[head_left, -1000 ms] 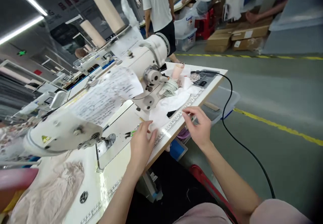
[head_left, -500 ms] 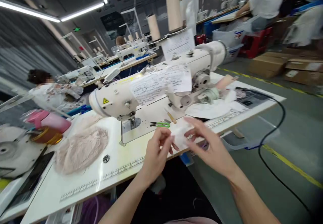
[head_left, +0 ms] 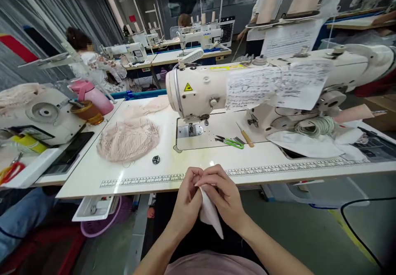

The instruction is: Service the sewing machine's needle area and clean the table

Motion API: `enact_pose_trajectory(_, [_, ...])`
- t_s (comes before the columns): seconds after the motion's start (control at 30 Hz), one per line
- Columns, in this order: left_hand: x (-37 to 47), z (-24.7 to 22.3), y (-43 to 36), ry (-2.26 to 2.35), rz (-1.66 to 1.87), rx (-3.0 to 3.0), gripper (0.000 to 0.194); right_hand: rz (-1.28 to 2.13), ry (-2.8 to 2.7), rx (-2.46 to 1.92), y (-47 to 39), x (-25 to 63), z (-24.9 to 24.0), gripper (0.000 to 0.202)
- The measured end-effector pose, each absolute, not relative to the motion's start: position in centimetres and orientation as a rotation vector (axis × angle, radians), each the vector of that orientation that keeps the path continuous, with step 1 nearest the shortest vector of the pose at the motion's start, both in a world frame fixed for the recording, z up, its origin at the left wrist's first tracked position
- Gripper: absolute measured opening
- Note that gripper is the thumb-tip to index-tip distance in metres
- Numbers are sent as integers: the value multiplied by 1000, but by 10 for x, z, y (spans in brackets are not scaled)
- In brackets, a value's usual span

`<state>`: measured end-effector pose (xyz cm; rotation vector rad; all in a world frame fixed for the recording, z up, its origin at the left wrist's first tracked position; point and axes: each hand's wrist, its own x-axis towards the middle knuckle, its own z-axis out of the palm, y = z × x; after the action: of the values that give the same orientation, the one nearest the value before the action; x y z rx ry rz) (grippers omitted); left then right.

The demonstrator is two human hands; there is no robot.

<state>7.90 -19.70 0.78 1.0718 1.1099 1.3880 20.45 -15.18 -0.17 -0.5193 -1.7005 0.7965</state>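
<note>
L hand (head_left: 189, 196) and R hand (head_left: 225, 194) close tog. in front of me, at near edge of desk (head_left: 82, 176). Both pinch the top of a small white cloth (head_left: 210, 216), thumbs and forefingers pressed tog.; other fingers curled. Cloth hangs below my fingers, narrowing to a point, over my dark-clad lap. Backs of hands hide part of the grip.

Printed ruler scale (head_left: 139, 180) runs along desk front, just beyond hands. Farther in, sewing machine (head_left: 198, 87), handwritten papers (head_left: 250, 86) on its arm. Right of needle area: green-handled snips (head_left: 233, 143), open end pointing L; wooden-handled pointed tool (head_left: 247, 138) just R of them, lying flat.

L side of desk: crumpled pale pink fabric (head_left: 130, 141), small round metal part (head_left: 156, 159) near it, to the R. R side: coil of pale green cord (head_left: 315, 126) next to white fabric (head_left: 312, 146); pink roll (head_left: 355, 113) just R of coil.

Far L, by second machine (head_left: 46, 116): pink bottle (head_left: 93, 95), amber tape rolls (head_left: 86, 112). Below desk, L: white tray (head_left: 81, 215) above purple basket (head_left: 100, 228). Co-worker (head_left: 99, 64) in floral top, background L.
</note>
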Motion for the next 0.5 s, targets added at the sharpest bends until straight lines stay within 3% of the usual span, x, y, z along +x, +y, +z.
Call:
enact_pose_trajectory(0.13, [71,1,-202,970,1408,827,19,715,-1793,-537,-147,190,-4,19])
enact_pose_trajectory(0.3, [51,0,-198,1029,1418,999,44,493,-1988,-642,-92,194,7,20])
enact_pose_trajectory(0.5, [17,-11,-186,1519,1426,1514,32,231,-2431,-946,-38,195,-7,36])
